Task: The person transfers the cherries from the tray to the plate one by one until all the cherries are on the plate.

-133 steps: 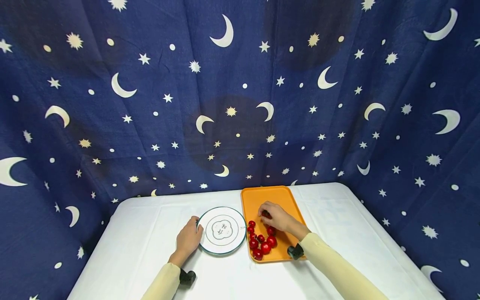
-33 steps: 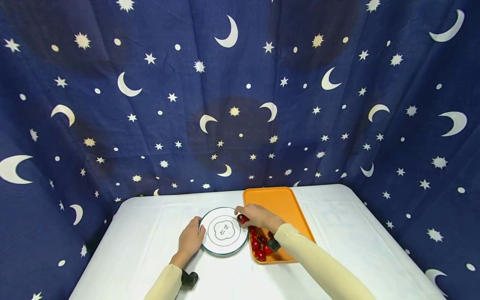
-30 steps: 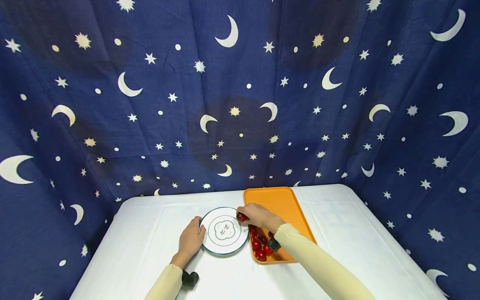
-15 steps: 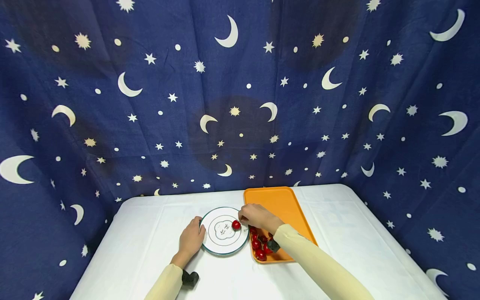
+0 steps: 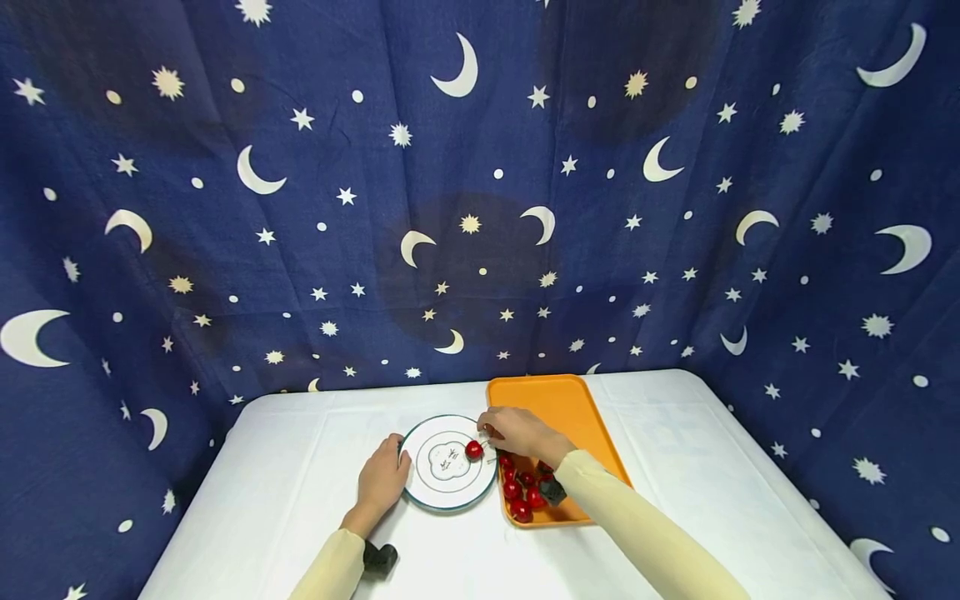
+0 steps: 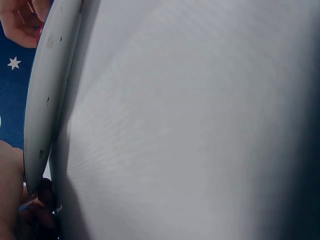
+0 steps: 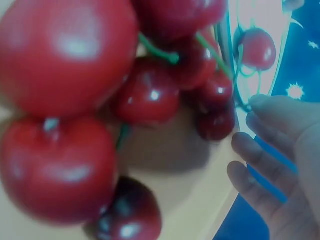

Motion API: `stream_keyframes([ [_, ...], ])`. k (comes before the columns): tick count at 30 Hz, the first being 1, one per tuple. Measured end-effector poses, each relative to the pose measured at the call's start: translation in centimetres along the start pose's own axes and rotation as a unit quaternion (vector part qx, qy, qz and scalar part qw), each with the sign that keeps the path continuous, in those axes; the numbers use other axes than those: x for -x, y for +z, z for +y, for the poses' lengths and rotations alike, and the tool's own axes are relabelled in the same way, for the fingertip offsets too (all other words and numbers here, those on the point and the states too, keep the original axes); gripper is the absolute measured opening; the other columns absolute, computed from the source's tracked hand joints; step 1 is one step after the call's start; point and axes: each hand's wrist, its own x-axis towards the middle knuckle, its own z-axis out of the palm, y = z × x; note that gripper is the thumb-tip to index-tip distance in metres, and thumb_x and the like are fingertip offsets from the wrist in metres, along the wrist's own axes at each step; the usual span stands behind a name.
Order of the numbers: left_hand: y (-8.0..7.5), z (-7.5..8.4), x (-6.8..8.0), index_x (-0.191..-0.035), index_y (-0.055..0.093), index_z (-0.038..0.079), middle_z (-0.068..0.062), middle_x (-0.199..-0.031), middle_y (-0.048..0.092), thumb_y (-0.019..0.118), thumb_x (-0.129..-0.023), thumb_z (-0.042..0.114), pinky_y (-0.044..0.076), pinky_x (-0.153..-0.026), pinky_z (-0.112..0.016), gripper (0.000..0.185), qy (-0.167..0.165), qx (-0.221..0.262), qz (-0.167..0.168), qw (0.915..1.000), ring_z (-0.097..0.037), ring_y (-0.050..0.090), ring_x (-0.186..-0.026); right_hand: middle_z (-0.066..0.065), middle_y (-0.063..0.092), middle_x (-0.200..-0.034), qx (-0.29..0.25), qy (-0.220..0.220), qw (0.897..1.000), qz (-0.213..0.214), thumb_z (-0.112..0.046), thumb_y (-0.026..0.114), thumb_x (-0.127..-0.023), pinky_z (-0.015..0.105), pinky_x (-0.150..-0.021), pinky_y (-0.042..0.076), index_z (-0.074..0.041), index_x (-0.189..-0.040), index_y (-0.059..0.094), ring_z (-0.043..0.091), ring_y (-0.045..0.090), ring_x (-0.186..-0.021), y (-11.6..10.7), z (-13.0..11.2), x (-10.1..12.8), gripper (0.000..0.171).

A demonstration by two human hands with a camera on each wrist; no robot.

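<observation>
My left hand (image 5: 384,475) grips the left rim of a white plate (image 5: 427,487) with a dark green edge. In the left wrist view the plate (image 6: 42,105) is edge-on, with the left hand (image 6: 9,195) at its lower end. On the plate's right part rests a red cherry (image 5: 474,450). My right hand (image 5: 517,432) is over the plate's right rim. In the right wrist view its thumb and index fingertips meet at the green stem of that cherry (image 7: 259,49); the other fingers are spread. Several more cherries (image 5: 512,489) lie in an orange tray (image 5: 555,400).
The tray stands right beside the plate, on a table with a white cloth (image 5: 300,450). The cherries crowd the tray's near left corner, partly under the right wrist. Behind the table hangs a dark blue curtain (image 5: 337,250) with moons and stars.
My right hand has come from the tray to the plate's right rim with a cherry. The cherry now lies on the plate and the fingers are back at its stem. The left hand stays on the rim.
</observation>
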Motion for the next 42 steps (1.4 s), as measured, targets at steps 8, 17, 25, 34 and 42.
stream_keyframes([
  [8,0.1,0.0,0.2,-0.128,0.060,-0.002,-0.023,-0.121,0.070,0.054,-0.101,0.018,0.057,-0.093,-0.053,0.034,-0.001,0.002,-0.002,1.0000,-0.040,0.071,-0.107,-0.001,0.072,-0.102,-0.021,0.044,0.999,0.010,-0.016,0.070,-0.097,0.034,-0.086,0.059,-0.013,-0.112,0.073,0.012,0.064,-0.088,-0.2,1.4,1.5,0.016],
  [17,-0.1,0.0,0.2,-0.127,0.060,-0.002,-0.023,-0.121,0.070,0.054,-0.101,0.017,0.057,-0.093,-0.053,0.033,0.000,0.005,0.002,1.0000,-0.040,0.071,-0.107,-0.005,0.067,-0.093,-0.037,0.067,0.997,-0.011,-0.031,0.068,-0.099,0.029,-0.076,0.053,-0.018,-0.107,0.073,0.009,0.055,-0.078,-0.3,2.1,2.7,0.017],
  [25,0.0,0.0,0.1,-0.128,0.059,-0.003,-0.023,-0.122,0.069,0.053,-0.101,0.018,0.056,-0.096,-0.053,0.035,0.003,0.002,0.000,1.0000,-0.040,0.071,-0.109,-0.007,0.067,-0.090,-0.035,0.064,0.996,-0.042,-0.051,0.071,-0.093,0.030,-0.074,0.050,-0.020,-0.110,0.072,0.007,0.056,-0.078,-0.4,2.3,3.5,0.035],
  [34,0.3,-0.1,0.2,-0.126,0.060,-0.003,-0.023,-0.119,0.070,0.055,-0.100,0.017,0.057,-0.093,-0.054,0.033,0.004,0.006,0.009,0.9999,-0.041,0.071,-0.106,-0.009,0.067,-0.089,-0.057,0.062,0.994,-0.067,-0.050,0.075,-0.089,0.028,-0.075,0.048,-0.024,-0.114,0.070,0.005,0.055,-0.077,-0.3,2.5,3.6,0.037],
  [42,0.5,-0.2,0.2,-0.127,0.060,-0.002,-0.022,-0.121,0.070,0.054,-0.101,0.018,0.057,-0.095,-0.053,0.034,-0.002,0.005,0.007,1.0000,-0.040,0.071,-0.110,-0.006,0.068,-0.094,-0.061,0.049,0.995,-0.067,-0.048,0.078,-0.088,0.027,-0.076,0.048,-0.022,-0.117,0.069,0.006,0.054,-0.079,-0.4,2.5,3.9,0.040],
])
